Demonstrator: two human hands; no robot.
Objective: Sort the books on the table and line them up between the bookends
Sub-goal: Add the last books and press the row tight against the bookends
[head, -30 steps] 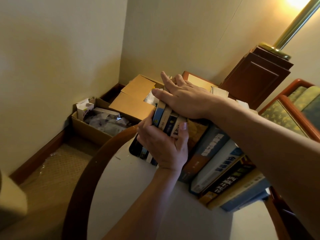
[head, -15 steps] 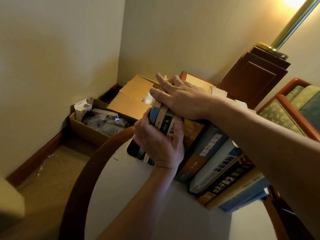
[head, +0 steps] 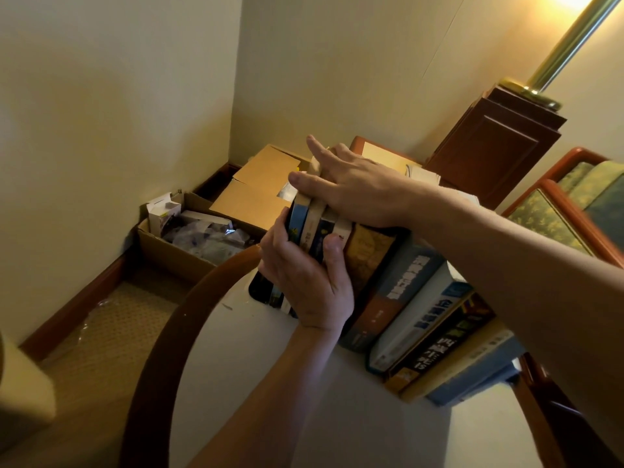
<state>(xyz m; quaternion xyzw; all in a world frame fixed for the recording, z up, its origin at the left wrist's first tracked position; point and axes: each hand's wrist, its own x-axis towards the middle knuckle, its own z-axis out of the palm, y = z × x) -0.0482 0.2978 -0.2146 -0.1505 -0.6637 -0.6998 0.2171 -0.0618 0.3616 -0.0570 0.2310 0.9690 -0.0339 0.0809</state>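
Both hands (head: 305, 282) on slim books (head: 317, 228)

Your left hand (head: 305, 282) comes up from below w/ forearm raised, fingers & thumb curled in a clamp, while your right hand (head: 354, 190) reaches across from the right, palm down, fingers spread flat, forearm crossing above.

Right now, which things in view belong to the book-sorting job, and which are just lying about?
Part of the job:
- row of books standing on the table
- left hand, its grip around the thin books
- right hand pressing on their tops

Just lying about:
- cardboard boxes on the floor
- wooden cabinet
- lamp pole
- cushioned chair

No bookends are clearly visible.
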